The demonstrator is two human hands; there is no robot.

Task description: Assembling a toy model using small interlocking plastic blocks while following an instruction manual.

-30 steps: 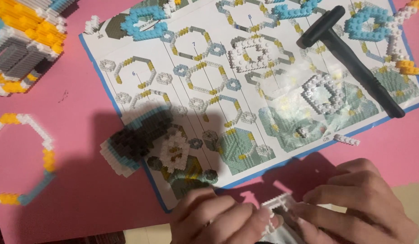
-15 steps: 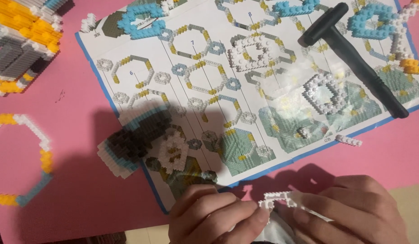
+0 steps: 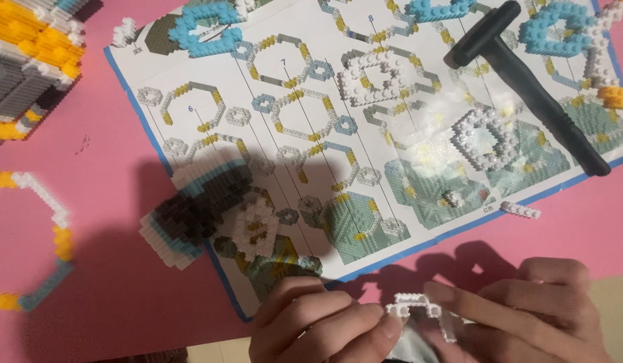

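Down at the near edge of the pink desk [image 3: 103, 296], the left hand [image 3: 318, 329] and the right hand [image 3: 526, 316] are closed together on a small white brick ring [image 3: 419, 310], fingertips pinching it from both sides, so both are narrow and occupied. It looks like the assembly of one small ring out of tiny studded blocks, and it seems partway: the piece reads as an open arc and not yet a closed hexagon. The next move likely calls for fine fingertip pressure and exact stud alignment, since these bricks are tiny and hard-edged. Just beyond the hands lies the instruction sheet [image 3: 291, 134], glossy paper with a blue border, printed with hexagonal ring diagrams. Resting on it are a finished white hexagon ring [image 3: 486, 138], knobbly and matte, and a black plastic hammer tool [image 3: 526, 81], smooth and lying diagonally. A loose white strip [image 3: 521, 210] lies on the desk just off the sheet's edge. To the far left sit a yellow and grey block model [image 3: 25, 54] and a thin yellow and white ring [image 3: 35, 242].
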